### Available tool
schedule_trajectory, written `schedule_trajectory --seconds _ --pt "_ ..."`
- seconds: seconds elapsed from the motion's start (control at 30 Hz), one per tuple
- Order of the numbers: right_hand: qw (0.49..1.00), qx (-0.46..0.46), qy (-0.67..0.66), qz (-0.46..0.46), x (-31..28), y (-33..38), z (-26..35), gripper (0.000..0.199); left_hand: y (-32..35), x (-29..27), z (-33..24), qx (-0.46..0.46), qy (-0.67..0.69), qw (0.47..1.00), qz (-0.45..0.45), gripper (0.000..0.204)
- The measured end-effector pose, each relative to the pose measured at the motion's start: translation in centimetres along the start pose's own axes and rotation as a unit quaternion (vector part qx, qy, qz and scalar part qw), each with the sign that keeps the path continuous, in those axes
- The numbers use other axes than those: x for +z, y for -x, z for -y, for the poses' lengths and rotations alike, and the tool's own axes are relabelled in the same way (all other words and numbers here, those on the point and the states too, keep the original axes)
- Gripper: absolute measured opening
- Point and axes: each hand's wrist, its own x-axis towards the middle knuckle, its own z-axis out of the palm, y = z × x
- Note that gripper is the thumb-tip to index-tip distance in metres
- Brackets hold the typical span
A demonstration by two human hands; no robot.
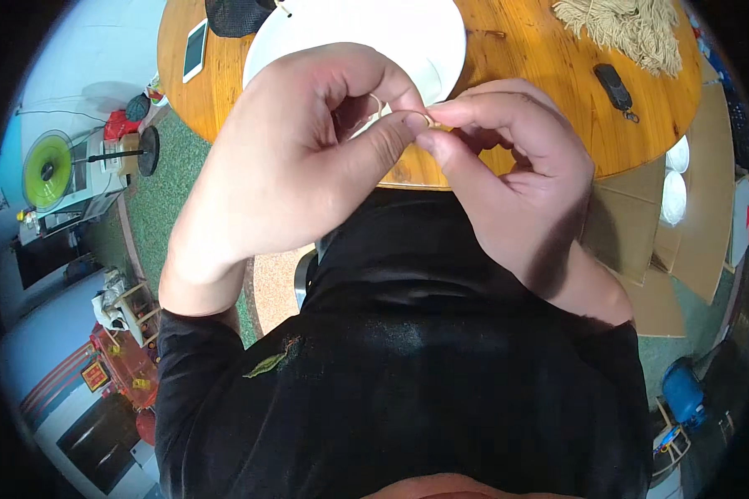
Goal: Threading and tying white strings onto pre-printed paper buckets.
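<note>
My left hand and my right hand meet over the near edge of a round wooden table. Thumb and forefinger of each are pinched together on a thin beige cord, their tips almost touching. A loop of this cord shows inside the curl of my left fingers; the rest of it is hidden by the hands. Behind them lies a large white round plate or tray. At the table's far right is a heap of similar beige cords.
A phone and a black mesh item lie left of the plate. A black key fob lies at the right. Cardboard sheets cover floor at right; a green fan stands at left.
</note>
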Motion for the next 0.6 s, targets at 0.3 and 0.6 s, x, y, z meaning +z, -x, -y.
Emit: schedule_trajectory --seconds 0.3,0.6 --pt "0.98 -0.153 0.112 -0.053 -0.2 -0.2 0.1 0.028 -1.1 -0.5 1.3 0.011 0.18 0.983 0.042 0.009" --pt "0.979 -0.152 0.126 -0.045 0.0 -0.8 -0.5 0.021 -1.3 -1.1 0.8 -0.017 0.17 0.982 0.074 0.012"
